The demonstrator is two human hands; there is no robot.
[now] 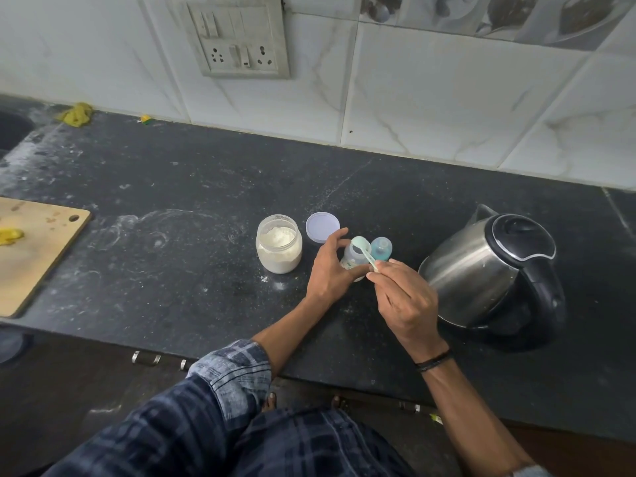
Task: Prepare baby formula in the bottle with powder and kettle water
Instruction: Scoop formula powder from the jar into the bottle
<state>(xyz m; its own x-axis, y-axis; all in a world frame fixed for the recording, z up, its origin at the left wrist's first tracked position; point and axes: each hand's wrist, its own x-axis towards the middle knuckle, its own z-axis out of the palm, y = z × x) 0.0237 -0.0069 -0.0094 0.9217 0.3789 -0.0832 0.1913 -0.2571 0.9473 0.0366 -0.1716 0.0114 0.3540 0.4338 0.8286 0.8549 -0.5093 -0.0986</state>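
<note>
A small clear baby bottle (354, 258) stands open on the dark counter (172, 208), and my left hand (328, 266) grips its side. My right hand (404, 299) pinches the handle of a pale green scoop (364, 251), whose bowl is over the bottle's mouth. Just right of the bottle stands its blue teat cap (381, 248). To the left, an open glass jar (278, 248) holds white formula powder, with its white lid (322, 226) lying flat behind. A steel kettle (488, 270) with a black handle and shut lid stands at the right.
A wooden cutting board (38, 249) with a yellow scrap lies at the left edge. A yellow cloth (75, 114) sits by the tiled wall, near the sink corner (13, 130). A switch and socket panel (241, 39) is on the wall. White powder specks dot the counter near the jar.
</note>
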